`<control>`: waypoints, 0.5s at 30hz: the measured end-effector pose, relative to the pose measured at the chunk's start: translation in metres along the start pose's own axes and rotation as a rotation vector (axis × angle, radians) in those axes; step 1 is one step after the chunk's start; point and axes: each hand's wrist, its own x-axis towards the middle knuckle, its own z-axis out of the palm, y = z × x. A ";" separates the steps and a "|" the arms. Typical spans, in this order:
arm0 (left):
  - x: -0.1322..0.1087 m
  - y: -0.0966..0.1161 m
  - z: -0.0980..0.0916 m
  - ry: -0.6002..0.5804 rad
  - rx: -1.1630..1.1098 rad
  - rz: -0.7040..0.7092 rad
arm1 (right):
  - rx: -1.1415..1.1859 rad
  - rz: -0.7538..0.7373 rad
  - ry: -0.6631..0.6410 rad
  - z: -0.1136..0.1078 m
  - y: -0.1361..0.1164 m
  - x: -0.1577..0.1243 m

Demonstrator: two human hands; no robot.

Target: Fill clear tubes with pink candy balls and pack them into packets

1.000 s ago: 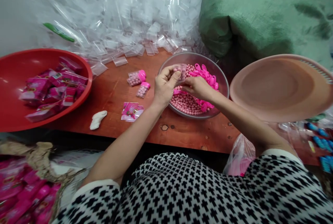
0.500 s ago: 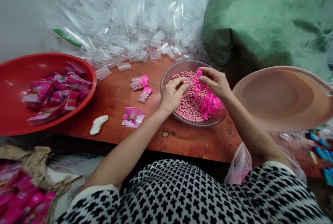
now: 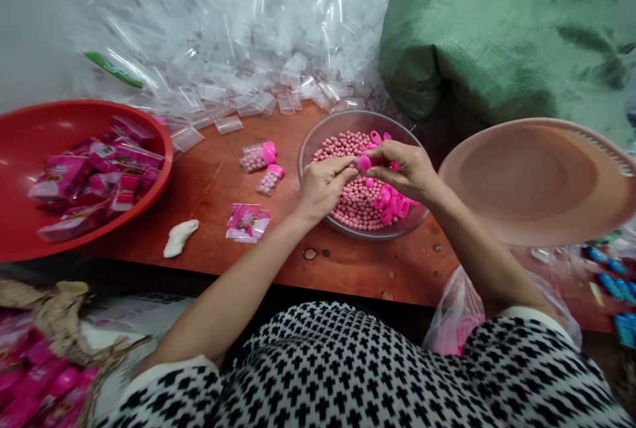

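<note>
My left hand [image 3: 318, 189] pinches a small clear plastic bottle, mostly hidden by the fingers. Against its mouth sits a pink cap [image 3: 364, 163], held in the closed fingers of my right hand [image 3: 410, 166]. Both hands are over a grey bowl [image 3: 304, 163] of pink beads [image 3: 355, 206], where several loose pink caps [image 3: 395, 205] lie on top at the right. Left of the bowl, two capped bottles of beads, one farther back [image 3: 256, 159] and one nearer [image 3: 271, 179], lie on the table. Printed pink cards [image 3: 247, 222] lie closer to me.
A red basin [image 3: 20, 196] with pink packets stands at the left. Clear empty bottles [image 3: 228, 37] are heaped along the back of the wooden table [image 3: 278, 262]. A large green sack [image 3: 497, 37] and a brownish basin [image 3: 527, 183] occupy the right. A white crumpled piece [image 3: 180, 238] lies near the front edge.
My right hand has moved left and brought the pink cap onto the bottle in my left hand. The whole view has shifted slightly.
</note>
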 end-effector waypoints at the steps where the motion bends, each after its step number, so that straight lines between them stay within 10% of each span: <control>1: -0.001 0.000 0.001 0.002 0.012 0.018 | -0.036 -0.025 -0.010 0.000 -0.001 -0.002; 9: -0.003 0.000 0.000 -0.020 0.011 0.011 | -0.167 -0.050 -0.067 0.007 -0.002 -0.002; 15: 0.008 -0.005 -0.001 0.007 -0.388 -0.154 | 0.513 0.221 0.136 0.002 -0.006 -0.006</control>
